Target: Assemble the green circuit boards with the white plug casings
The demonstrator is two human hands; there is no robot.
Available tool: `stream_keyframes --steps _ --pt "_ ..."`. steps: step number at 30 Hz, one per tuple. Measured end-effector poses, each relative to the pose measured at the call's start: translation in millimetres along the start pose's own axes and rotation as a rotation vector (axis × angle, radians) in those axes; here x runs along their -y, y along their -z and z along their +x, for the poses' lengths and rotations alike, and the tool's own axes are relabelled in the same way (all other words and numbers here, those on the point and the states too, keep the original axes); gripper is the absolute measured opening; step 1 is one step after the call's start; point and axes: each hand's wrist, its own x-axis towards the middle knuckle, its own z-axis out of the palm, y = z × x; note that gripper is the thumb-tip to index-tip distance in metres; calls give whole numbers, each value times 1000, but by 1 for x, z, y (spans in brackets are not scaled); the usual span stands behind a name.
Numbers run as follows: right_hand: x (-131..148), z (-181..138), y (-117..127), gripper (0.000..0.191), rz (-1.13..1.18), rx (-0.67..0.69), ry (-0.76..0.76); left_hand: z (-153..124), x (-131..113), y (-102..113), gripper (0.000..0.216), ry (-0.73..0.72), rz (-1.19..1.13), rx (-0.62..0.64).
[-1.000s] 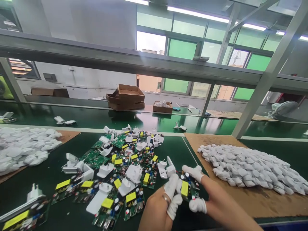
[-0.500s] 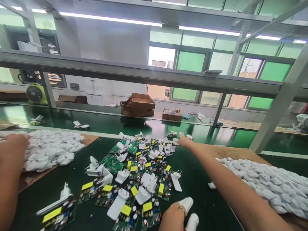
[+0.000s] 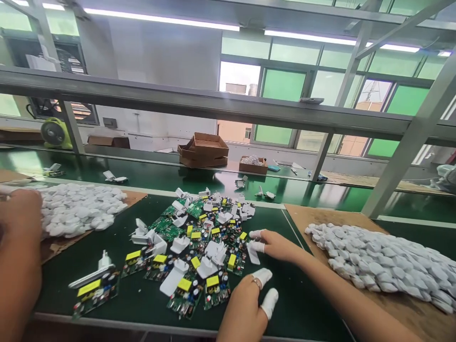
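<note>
My right hand [image 3: 270,243], with white finger cots on thumb and forefinger, reaches in from the right. Its fingertips are slightly apart, beside a white plug casing [image 3: 253,256] at the right side of a heap of circuit boards [image 3: 231,262]; the casing's upper part is hidden. At the bottom centre is my left hand [image 3: 245,304], wearing a ring and finger cots. Its thumb and forefinger are spread, with nothing between them. Near it lies a board [image 3: 216,287] with a yellow block. White plug casings [image 3: 180,244] are mixed among the boards.
White rounded parts [image 3: 384,261] are piled on cardboard at right, and another pile [image 3: 81,206] is at left, near a co-worker's blurred hand [image 3: 21,213]. A green belt [image 3: 160,183] behind carries several pieces. Cardboard boxes [image 3: 206,149] stand beyond, under a metal frame beam [image 3: 178,104].
My right hand has drawn back from the belt toward me, down to the heap's right side. Pieces it partly covered on the belt now show. My left hand has shifted slightly left and up in view.
</note>
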Motion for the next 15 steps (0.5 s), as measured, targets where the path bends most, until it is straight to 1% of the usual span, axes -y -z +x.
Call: stream_keyframes --steps 2,4,7,10,12,14,15 --pt "12 -11 -6 15 -16 -8 17 -1 0 -3 36 -43 24 -61" --pt "15 -23 -8 15 -20 -22 5 -1 1 -6 37 -77 68 -114" --pt "7 -42 -4 14 40 -18 7 -2 5 -10 40 -61 106 -191" --pt "-3 -64 6 14 150 -2 49 -3 10 -9 48 -27 34 -270" --pt "-3 -77 13 18 351 2 75 -4 9 -7 59 -41 -68 -232" --pt "3 -86 18 26 650 6 71 -5 3 -8 67 -84 -195 -124" --pt "7 -89 20 30 794 10 52 -6 -2 -9 64 -97 -262 -65"
